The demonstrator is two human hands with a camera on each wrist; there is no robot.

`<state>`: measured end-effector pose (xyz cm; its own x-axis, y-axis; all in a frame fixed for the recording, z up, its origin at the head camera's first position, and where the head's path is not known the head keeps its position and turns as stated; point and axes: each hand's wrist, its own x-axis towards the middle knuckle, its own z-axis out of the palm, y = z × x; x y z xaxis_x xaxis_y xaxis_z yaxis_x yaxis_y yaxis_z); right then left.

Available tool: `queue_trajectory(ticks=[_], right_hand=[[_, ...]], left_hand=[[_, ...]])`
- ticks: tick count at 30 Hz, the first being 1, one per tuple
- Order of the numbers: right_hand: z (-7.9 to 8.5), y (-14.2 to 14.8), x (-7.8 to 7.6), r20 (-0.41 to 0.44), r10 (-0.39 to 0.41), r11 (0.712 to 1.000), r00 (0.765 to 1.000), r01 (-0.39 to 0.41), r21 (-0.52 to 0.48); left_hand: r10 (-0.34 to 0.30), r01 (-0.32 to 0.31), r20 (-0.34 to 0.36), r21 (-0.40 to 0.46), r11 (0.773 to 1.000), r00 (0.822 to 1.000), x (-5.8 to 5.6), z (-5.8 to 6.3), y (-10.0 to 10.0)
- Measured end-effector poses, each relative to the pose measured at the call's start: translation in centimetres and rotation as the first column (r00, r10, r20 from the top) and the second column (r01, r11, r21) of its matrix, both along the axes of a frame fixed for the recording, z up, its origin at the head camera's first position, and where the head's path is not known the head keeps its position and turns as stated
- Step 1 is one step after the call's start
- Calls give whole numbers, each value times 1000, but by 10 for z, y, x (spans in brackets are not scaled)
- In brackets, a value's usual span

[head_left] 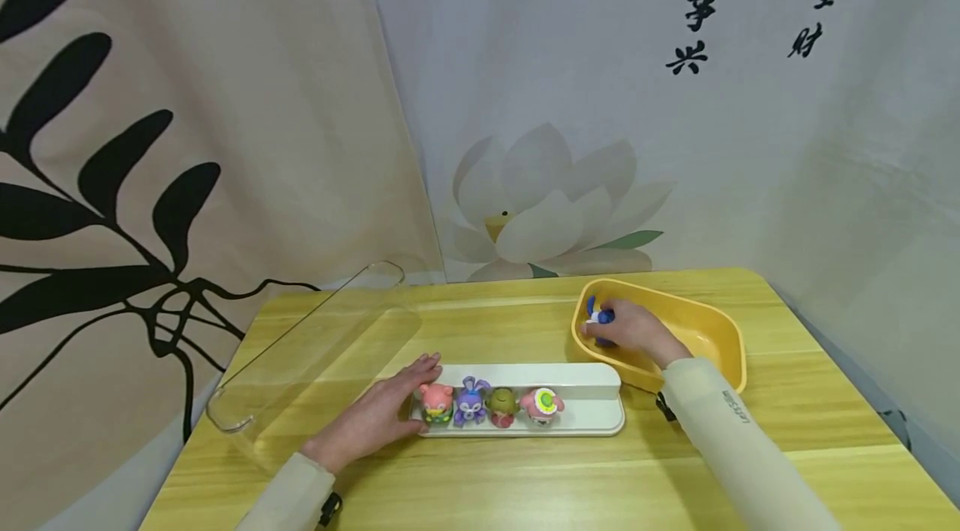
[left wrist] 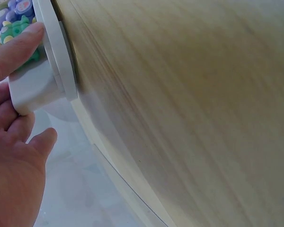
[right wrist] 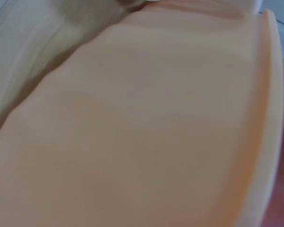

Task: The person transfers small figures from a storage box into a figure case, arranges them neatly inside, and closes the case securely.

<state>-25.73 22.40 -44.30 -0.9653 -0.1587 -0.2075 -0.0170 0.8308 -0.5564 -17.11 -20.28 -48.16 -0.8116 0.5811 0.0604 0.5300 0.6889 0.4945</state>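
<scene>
A white stepped display stand (head_left: 592,412) lies on the table, its left end held between the thumb and fingers of my left hand (head_left: 378,414). On its lower step, from the left, are a pink figurine (head_left: 437,403), a purple long-eared figurine (head_left: 470,402), an olive-green one (head_left: 502,406) and a pink one with a yellow-green swirl (head_left: 542,404). In the left wrist view the thumb (left wrist: 19,52) lies along the stand's edge near a green figurine part. My right hand (head_left: 637,329) pinches a blue-and-white figurine (head_left: 602,317) inside the yellow tray's left end.
The yellow tray (head_left: 723,331) stands at the table's back right; its wall fills most of the right wrist view. A clear plastic cover (head_left: 315,356) lies slanted at the left table edge. Printed cloth (head_left: 555,97) hangs behind the wooden table (head_left: 540,481).
</scene>
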Motion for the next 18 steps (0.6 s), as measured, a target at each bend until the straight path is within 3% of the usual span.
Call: queue_trajectory(ticks=[18], right_hand=[[-5, -3, 5, -79, -30, 985, 996, 43, 166]], left_hand=[[0, 0, -10, -13, 1000, 1000, 0, -2, 0]])
